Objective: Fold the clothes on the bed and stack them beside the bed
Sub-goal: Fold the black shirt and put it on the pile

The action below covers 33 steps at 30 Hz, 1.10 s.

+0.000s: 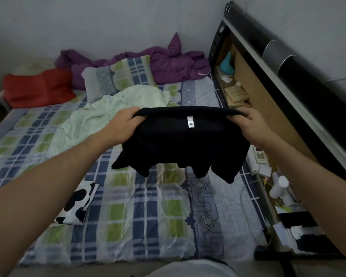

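Observation:
A black garment [180,148] with a small white label hangs in the air above the bed [152,216], folded over along its top edge. My left hand [124,124] grips its top left corner. My right hand [248,124] grips the top right corner. The cloth's lower ends dangle just above the checked sheet. Behind it a pale green garment [100,120] lies crumpled on the bed. A red garment [38,86] lies at the far left, and a purple one [168,62] is heaped against the wall.
A checked pillow [118,74] lies near the wall. A black-and-white spotted cushion [76,204] sits at the bed's left front. To the right of the bed, a headboard shelf [268,140] holds papers, a white bottle [279,188] and a teal object [227,62].

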Each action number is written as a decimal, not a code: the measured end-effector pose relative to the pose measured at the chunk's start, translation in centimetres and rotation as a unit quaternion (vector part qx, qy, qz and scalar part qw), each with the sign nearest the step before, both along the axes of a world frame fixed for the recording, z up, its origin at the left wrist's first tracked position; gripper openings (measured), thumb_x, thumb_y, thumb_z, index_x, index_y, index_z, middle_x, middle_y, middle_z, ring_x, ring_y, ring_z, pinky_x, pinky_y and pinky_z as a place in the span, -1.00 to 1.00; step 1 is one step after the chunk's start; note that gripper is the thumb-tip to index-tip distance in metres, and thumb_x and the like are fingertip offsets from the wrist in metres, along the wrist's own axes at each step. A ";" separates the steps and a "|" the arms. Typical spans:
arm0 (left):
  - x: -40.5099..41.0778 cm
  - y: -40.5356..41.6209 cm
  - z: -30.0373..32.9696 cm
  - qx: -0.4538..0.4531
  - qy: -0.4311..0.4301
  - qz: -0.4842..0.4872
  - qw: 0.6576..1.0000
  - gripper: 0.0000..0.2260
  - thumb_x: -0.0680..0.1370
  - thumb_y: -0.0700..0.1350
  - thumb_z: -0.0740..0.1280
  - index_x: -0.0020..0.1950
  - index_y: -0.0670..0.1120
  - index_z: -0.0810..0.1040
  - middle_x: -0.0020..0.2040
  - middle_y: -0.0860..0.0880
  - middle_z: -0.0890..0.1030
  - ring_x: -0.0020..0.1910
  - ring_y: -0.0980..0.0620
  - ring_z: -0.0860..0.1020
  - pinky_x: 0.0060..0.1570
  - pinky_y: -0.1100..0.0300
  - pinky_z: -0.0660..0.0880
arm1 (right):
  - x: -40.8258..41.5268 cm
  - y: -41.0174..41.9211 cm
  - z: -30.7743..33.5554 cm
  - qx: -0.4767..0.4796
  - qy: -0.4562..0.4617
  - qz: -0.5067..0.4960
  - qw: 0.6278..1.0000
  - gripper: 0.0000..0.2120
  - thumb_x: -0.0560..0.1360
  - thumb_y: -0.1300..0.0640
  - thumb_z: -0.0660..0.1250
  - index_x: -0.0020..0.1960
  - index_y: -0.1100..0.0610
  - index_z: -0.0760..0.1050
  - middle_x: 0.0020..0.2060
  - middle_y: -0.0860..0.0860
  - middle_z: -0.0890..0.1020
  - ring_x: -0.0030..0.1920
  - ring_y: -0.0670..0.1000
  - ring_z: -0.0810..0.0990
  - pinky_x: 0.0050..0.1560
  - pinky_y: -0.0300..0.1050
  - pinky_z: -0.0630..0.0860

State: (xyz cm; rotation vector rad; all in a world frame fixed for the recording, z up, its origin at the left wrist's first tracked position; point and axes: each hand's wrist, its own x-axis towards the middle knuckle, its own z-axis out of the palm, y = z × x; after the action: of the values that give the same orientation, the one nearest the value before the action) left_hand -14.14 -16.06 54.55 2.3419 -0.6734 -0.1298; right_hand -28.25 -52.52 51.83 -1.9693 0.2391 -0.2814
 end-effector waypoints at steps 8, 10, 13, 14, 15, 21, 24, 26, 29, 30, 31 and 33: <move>-5.8 6.6 1.6 0.103 -0.124 -0.112 0.981 -0.59 0.49 0.33 0.26 -0.15 -0.02 0.44 -0.31 0.06 0.51 -0.31 0.14 0.51 -0.29 0.19 0.38 | -7.1 4.3 -0.3 -0.192 -0.064 0.037 0.979 -0.67 0.49 -0.16 0.34 -0.13 0.12 0.57 -0.30 0.03 0.59 -0.28 -0.09 0.55 -0.24 -0.16 0.43; -8.0 8.7 1.0 0.132 -0.106 -0.135 0.976 -0.69 0.48 0.25 0.34 -0.16 0.01 0.46 -0.30 0.06 0.54 -0.30 0.09 0.54 -0.28 0.10 0.45 | -9.8 5.7 -1.0 -0.237 -0.036 0.063 0.969 -0.63 0.49 -0.23 0.33 -0.07 0.09 0.59 -0.27 0.02 0.62 -0.24 0.00 0.60 -0.21 0.01 0.50; -11.7 11.8 -1.0 0.143 -0.093 -0.123 0.978 -0.75 0.54 0.01 0.43 -0.23 0.10 0.39 -0.35 0.06 0.50 -0.35 0.10 0.50 -0.35 0.05 0.39 | -13.9 8.7 -2.4 -0.279 -0.014 0.107 0.954 -0.68 0.49 -0.36 0.31 -0.10 -0.10 0.52 -0.31 -0.09 0.58 -0.29 -0.11 0.57 -0.30 -0.07 0.48; -13.0 12.8 -1.9 0.139 -0.098 -0.100 0.980 -0.70 0.55 -0.04 0.43 -0.24 0.11 0.34 -0.37 0.06 0.46 -0.38 0.11 0.47 -0.38 0.07 0.33 | -15.2 9.8 -2.9 -0.292 -0.005 0.118 0.949 -0.68 0.48 -0.39 0.30 -0.13 -0.14 0.48 -0.33 -0.10 0.56 -0.31 -0.11 0.56 -0.32 -0.10 0.46; -14.4 13.7 -2.8 0.137 -0.108 -0.075 0.982 -0.69 0.54 -0.05 0.41 -0.25 0.11 0.30 -0.38 0.06 0.43 -0.41 0.09 0.43 -0.40 0.09 0.27 | -16.4 11.0 -3.4 -0.298 0.009 0.128 0.946 -0.65 0.48 -0.41 0.30 -0.14 -0.13 0.47 -0.34 -0.09 0.55 -0.33 -0.11 0.55 -0.33 -0.06 0.47; -22.5 19.5 -8.0 0.133 -0.149 0.011 0.980 -0.78 0.42 -0.24 0.37 -0.15 -0.08 0.32 -0.22 -0.03 0.39 -0.29 -0.08 0.39 -0.40 0.00 0.32 | -24.0 18.0 -6.0 -0.336 0.059 0.190 0.921 -0.47 0.35 -0.48 0.37 0.03 -0.05 0.54 -0.21 -0.18 0.57 -0.21 -0.10 0.56 -0.23 -0.08 0.48; -25.5 22.2 -10.4 0.116 -0.104 0.077 0.985 -0.78 0.42 -0.30 0.32 -0.05 -0.06 0.36 -0.28 -0.03 0.46 -0.35 -0.05 0.44 -0.43 0.00 0.36 | -27.2 21.0 -7.4 -0.352 0.087 0.227 0.904 -0.55 0.35 -0.33 0.40 0.10 -0.07 0.54 -0.13 -0.20 0.56 -0.12 -0.10 0.57 -0.15 -0.11 0.50; -27.3 23.3 -11.4 0.093 -0.046 0.112 0.988 -0.71 0.48 -0.27 0.29 0.15 0.01 0.46 -0.26 -0.03 0.59 -0.37 -0.02 0.52 -0.39 -0.01 0.47 | -28.3 22.4 -8.1 -0.357 0.087 0.232 0.901 -0.62 0.37 -0.22 0.39 0.09 -0.04 0.56 -0.12 -0.17 0.57 -0.10 -0.07 0.59 -0.13 -0.10 0.52; -28.8 23.4 -11.9 0.004 0.099 0.121 0.988 -0.64 0.56 -0.26 0.22 0.20 0.10 0.62 -0.09 0.03 0.69 -0.19 0.00 0.62 -0.16 0.02 0.56 | -28.9 23.5 -8.6 -0.359 0.077 0.209 0.906 -0.71 0.43 -0.11 0.42 0.07 0.01 0.58 -0.15 -0.15 0.58 -0.13 -0.05 0.60 -0.18 -0.16 0.45; -28.9 23.5 -11.9 -0.028 0.151 0.105 0.983 -0.65 0.57 -0.26 0.22 0.13 0.11 0.67 -0.09 0.03 0.71 -0.16 -0.04 0.63 -0.14 -0.01 0.56 | -29.1 23.7 -8.7 -0.353 0.077 0.200 0.911 -0.75 0.45 -0.08 0.44 0.05 0.01 0.59 -0.16 -0.15 0.59 -0.15 -0.05 0.60 -0.19 -0.16 0.45; -29.0 23.7 -12.0 -0.051 0.195 0.087 0.976 -0.69 0.57 -0.24 0.26 0.09 0.11 0.70 -0.12 0.01 0.72 -0.15 -0.09 0.66 -0.13 -0.05 0.57 | -29.2 23.8 -8.7 -0.342 0.079 0.191 0.917 -0.80 0.47 -0.07 0.45 0.03 0.00 0.59 -0.18 -0.15 0.59 -0.17 -0.06 0.60 -0.20 -0.16 0.47; -29.2 24.8 -11.7 -0.076 0.271 0.040 0.959 -0.76 0.51 -0.18 0.43 0.07 0.13 0.71 -0.07 0.01 0.74 -0.05 -0.05 0.71 -0.04 -0.04 0.63 | -29.6 23.7 -8.5 -0.316 0.079 0.174 0.929 -0.88 0.50 -0.06 0.46 -0.06 -0.07 0.55 -0.24 -0.17 0.59 -0.22 -0.15 0.58 -0.23 -0.17 0.48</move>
State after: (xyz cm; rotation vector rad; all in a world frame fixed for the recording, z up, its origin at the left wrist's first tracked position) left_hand -43.32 8.78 42.87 2.0461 -0.3013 -0.6333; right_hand -57.88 -28.79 43.29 -2.6297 -0.1233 0.0459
